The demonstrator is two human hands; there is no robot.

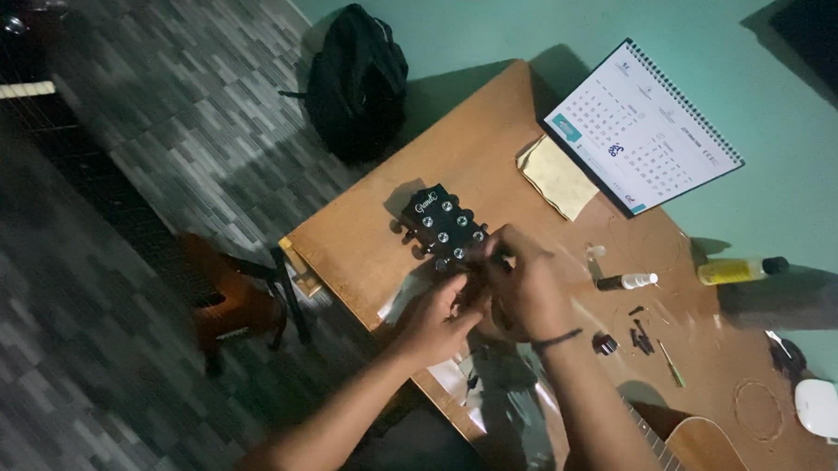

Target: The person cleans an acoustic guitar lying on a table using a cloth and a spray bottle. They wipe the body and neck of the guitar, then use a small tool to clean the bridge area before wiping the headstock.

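A black guitar headstock (438,219) with silver tuning posts lies on the brown wooden table (478,145). My right hand (521,284) is curled over the headstock's near end, fingers pinched at the lower tuners. Just below it, my left hand (442,322) grips the neck from underneath. A dark band circles my right wrist. The guitar's light wooden body (699,459) shows at the bottom right, with the fretboard running up toward my arm. What my fingertips hold is too dark to make out.
A spiral desk calendar (641,127) stands at the table's far side beside a yellow cloth (556,178). A small spray bottle (627,282), a yellow bottle (738,270), small black parts (640,338), a screwdriver (672,363), a coiled string (758,409) and a white object (820,407) lie right. A black backpack (358,80) leans on the wall.
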